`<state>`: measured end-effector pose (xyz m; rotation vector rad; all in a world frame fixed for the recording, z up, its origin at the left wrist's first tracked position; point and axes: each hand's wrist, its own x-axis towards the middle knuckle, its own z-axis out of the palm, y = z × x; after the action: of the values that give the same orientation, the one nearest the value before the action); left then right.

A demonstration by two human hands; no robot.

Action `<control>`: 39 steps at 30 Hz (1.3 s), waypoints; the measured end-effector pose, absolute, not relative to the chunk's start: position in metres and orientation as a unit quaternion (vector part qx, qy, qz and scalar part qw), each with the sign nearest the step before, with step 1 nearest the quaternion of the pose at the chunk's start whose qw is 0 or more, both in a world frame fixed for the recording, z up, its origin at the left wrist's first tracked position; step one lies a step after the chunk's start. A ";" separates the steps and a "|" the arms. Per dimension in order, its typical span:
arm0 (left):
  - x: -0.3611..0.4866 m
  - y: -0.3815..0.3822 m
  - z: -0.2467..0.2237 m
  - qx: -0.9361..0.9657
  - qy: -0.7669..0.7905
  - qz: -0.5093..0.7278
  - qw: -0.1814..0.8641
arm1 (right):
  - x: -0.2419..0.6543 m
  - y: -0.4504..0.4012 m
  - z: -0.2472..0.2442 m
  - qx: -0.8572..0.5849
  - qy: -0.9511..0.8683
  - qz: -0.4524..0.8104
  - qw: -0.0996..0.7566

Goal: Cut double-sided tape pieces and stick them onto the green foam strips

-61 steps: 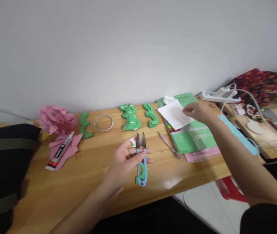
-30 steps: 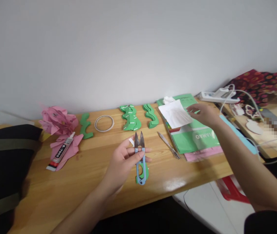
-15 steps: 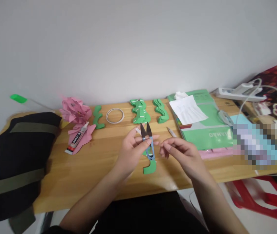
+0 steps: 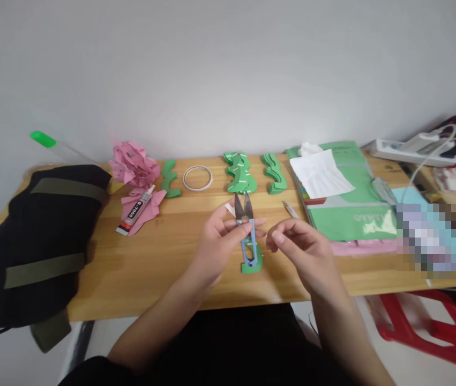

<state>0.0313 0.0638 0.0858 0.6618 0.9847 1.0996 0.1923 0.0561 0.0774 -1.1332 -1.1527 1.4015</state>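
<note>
Head view. Left hand (image 4: 222, 238): grip clamped on the handles of the snips (image 4: 252, 238), blades parted and pointing away from the body, presumably to keep the points clear of the right hand (image 4: 306, 252). Right fingers curled, thumb near forefinger; cannot tell whether anything is pinched. Green piece (image 4: 246, 268) sits behind the snips, above the near part of the table (image 4: 131, 279); held or lying, unclear. Two green stacks, marked (image 4: 240, 174) and plain (image 4: 275, 177), stand apart at the back, likely for sorting. Containers: glue tube (image 4: 136, 209) rests on pink paper (image 4: 155, 203), contents unseen; black bag (image 4: 46, 225) at far left, contents likewise hidden.
</note>
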 end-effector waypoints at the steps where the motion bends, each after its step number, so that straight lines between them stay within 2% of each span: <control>1: 0.032 0.063 0.085 0.298 0.446 0.496 0.683 | 0.190 0.055 0.075 -0.472 -0.494 0.565 0.462; 4: 0.034 0.060 0.083 0.318 0.463 0.490 0.666 | 0.180 0.051 0.070 -0.453 -0.536 0.583 0.410; 7: 0.033 0.058 0.083 0.351 0.454 0.467 0.673 | 0.174 0.046 0.069 -0.444 -0.532 0.598 0.403; 14: 0.022 0.061 0.088 0.314 0.356 0.487 0.733 | 0.183 0.049 0.077 -0.424 -0.368 0.644 0.520; 18: 0.022 0.059 0.086 0.374 0.340 0.486 0.713 | 0.180 0.051 0.083 -0.466 -0.373 0.609 0.523; 21: 0.022 0.057 0.084 0.442 0.351 0.477 0.674 | 0.174 0.049 0.085 -0.530 -0.393 0.556 0.505; 26: 0.021 0.054 0.085 0.536 0.407 0.441 0.594 | 0.173 0.052 0.082 -0.555 -0.437 0.536 0.463; 32: 0.018 0.059 0.086 0.668 0.492 0.444 0.337 | 0.176 0.054 0.080 -0.553 -0.438 0.541 0.457; 34: 0.018 0.062 0.086 0.659 0.522 0.449 0.301 | 0.176 0.053 0.080 -0.551 -0.419 0.547 0.470; 36: 0.018 0.065 0.086 0.622 0.531 0.461 0.343 | 0.176 0.052 0.081 -0.553 -0.402 0.551 0.479; 39: 0.019 0.066 0.086 0.558 0.508 0.462 0.466 | 0.175 0.051 0.083 -0.552 -0.399 0.550 0.483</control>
<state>0.0189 0.0663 0.0862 1.3691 1.2469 1.1344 0.1752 0.0512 0.0826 -1.3458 -0.9710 1.3409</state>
